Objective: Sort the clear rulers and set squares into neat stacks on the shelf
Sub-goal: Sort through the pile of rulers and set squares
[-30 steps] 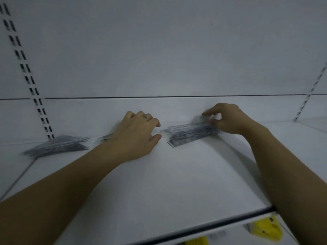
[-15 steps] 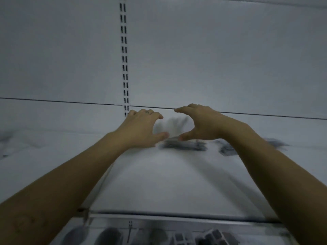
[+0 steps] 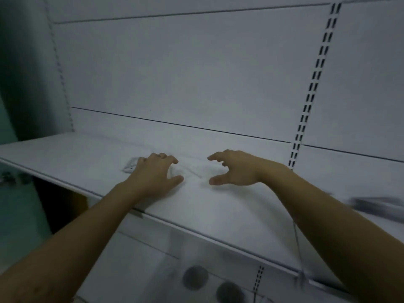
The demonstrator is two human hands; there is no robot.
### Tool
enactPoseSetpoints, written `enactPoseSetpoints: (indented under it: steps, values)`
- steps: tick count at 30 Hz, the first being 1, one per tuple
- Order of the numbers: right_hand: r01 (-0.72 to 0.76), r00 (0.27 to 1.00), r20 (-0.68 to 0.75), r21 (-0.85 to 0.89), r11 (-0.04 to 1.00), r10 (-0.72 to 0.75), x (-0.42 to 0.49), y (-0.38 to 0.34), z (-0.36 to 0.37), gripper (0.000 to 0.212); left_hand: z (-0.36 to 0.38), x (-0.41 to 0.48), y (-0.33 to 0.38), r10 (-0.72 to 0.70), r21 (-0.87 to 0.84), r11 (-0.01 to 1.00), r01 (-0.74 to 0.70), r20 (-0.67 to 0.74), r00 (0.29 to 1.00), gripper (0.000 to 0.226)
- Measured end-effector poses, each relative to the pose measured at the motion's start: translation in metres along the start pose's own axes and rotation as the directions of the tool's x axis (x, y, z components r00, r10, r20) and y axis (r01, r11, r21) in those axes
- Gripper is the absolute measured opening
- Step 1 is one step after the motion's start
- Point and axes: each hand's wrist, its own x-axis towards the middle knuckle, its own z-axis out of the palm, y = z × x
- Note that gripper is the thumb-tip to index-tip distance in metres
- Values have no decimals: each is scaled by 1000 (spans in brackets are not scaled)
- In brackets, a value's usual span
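Note:
My left hand (image 3: 154,174) lies palm down on the white shelf (image 3: 65,156), fingers curled over the right end of a small clear set square or ruler pack (image 3: 131,166) that pokes out to its left. My right hand (image 3: 235,168) hovers just right of it, thumb and fingers spread in an open claw with nothing in them. Between the two hands a faint clear piece (image 3: 192,171) rests on the shelf, blurred. A blurred stack of clear rulers (image 3: 380,207) lies at the far right edge, beyond my right forearm.
The shelf's front edge (image 3: 196,231) runs diagonally from upper left to lower right. A slotted upright (image 3: 310,99) stands in the white back panel behind my right hand. Below the shelf, dark round items (image 3: 195,277) sit on a lower level. A dark gap (image 3: 59,204) opens at left.
The view has swung left along the shelf. Both hands have moved left and spread apart; the ruler stack they were beside is now at the far right. My left hand now rests on another clear piece.

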Motion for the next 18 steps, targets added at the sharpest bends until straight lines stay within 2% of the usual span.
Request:
enactPoseSetpoints:
  steps: [3, 7, 10, 13, 16, 18]
  values:
    - [0, 998, 68, -10, 1000, 1, 35, -34, 13, 75, -2, -8, -56, -103, -25, 994, 103, -13, 995, 53]
    - [-80, 988, 129, -67, 995, 88, 71, -67, 26, 88, 0, -15, -103, -202, -72, 976, 204, 31, 979, 50]
    - [-148, 977, 136, -105, 983, 162, 88, -83, 30, 92, 3, -11, -111, -173, -107, 979, 172, 5, 985, 52]
    - [-167, 980, 81, -144, 975, 180, 95, -88, 37, 85, 3, 5, -108, -138, -78, 987, 137, 1, 990, 60]
    - [-160, 987, 14, -44, 986, 161, 92, -81, 46, 76, 10, 19, -105, -132, -41, 990, 135, 62, 989, 74]
    - [-164, 986, 0, 32, 986, 164, 88, -75, 49, 70, 16, 23, -105, -123, -45, 991, 127, 79, 989, 74]
